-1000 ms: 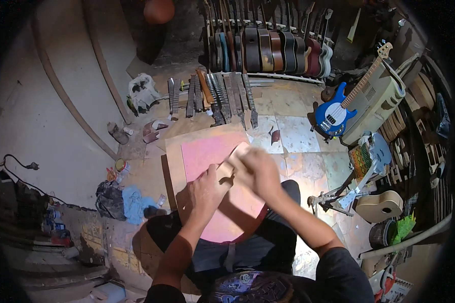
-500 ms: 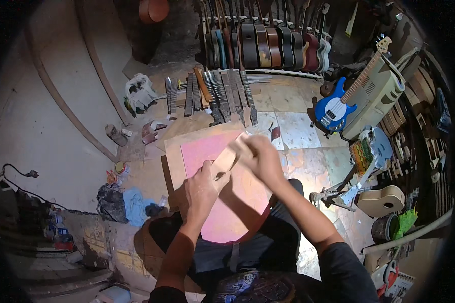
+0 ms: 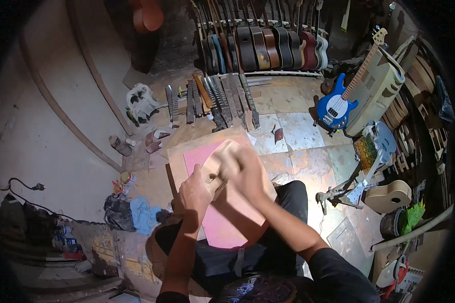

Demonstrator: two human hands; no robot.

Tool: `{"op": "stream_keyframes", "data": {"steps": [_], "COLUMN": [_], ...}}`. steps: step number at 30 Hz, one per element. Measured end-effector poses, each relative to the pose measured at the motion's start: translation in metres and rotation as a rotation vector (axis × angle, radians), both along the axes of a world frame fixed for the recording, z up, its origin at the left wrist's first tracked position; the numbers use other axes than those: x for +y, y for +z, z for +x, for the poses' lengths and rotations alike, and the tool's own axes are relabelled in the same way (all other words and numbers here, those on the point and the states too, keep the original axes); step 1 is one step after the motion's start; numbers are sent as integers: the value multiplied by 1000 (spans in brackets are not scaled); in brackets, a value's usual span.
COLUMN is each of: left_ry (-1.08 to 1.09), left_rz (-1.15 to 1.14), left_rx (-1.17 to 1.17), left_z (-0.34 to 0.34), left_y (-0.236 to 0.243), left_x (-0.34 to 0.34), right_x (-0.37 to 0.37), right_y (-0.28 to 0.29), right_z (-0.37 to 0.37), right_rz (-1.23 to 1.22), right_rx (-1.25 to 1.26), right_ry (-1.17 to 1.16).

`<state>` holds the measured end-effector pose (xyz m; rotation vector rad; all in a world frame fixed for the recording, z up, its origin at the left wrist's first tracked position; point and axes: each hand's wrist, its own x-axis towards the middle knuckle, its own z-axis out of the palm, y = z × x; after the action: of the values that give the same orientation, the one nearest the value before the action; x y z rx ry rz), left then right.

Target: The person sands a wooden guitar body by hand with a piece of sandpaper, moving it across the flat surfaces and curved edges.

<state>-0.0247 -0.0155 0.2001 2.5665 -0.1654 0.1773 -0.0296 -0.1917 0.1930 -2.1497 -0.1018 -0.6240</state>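
Note:
My left hand (image 3: 194, 192) is closed around the near end of a pale wooden piece (image 3: 210, 165), thumb along its side. A dark notch or hole shows in the piece beside the fingers. My right hand (image 3: 245, 177) is over the piece's far right side, smeared by motion; whether it grips anything there cannot be made out. Both hands are above a pink sheet (image 3: 227, 230) with a rounded near edge. That sheet lies on a tan board (image 3: 176, 160) across my lap.
Several guitar necks (image 3: 220, 98) lie on the tiled floor ahead, before a rack of guitars (image 3: 268, 48). A blue bass guitar (image 3: 333, 108) leans at the right, above a metal stand (image 3: 333, 197) and a pale guitar body (image 3: 389, 197). A blue cloth (image 3: 142, 214) lies left.
My right hand has swung left and nearer to me across the wooden piece. My left hand and the piece have shifted slightly left. The whole view has tilted a little.

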Motion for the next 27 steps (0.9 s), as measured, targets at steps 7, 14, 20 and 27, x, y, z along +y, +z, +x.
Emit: {"op": "stream_keyframes", "data": {"steps": [7,14,20,27], "left_ry": [44,-56,32,76], "left_rz": [4,-92,-68,-56], "left_rx": [-9,-23,-35,11], "left_z": [2,2,10,14], "left_y": [-5,-1,-5,-21], "left_x": [-8,6,-5,10], "right_x": [-20,25,-12,1], "right_y": [-20,9,-20,-25], "right_z": [28,-22,37,34], "right_rz": [412,-106,373,360], "right_rx": [6,-156,-25,-22], "right_ry": [-92,133,-91,-133]}}
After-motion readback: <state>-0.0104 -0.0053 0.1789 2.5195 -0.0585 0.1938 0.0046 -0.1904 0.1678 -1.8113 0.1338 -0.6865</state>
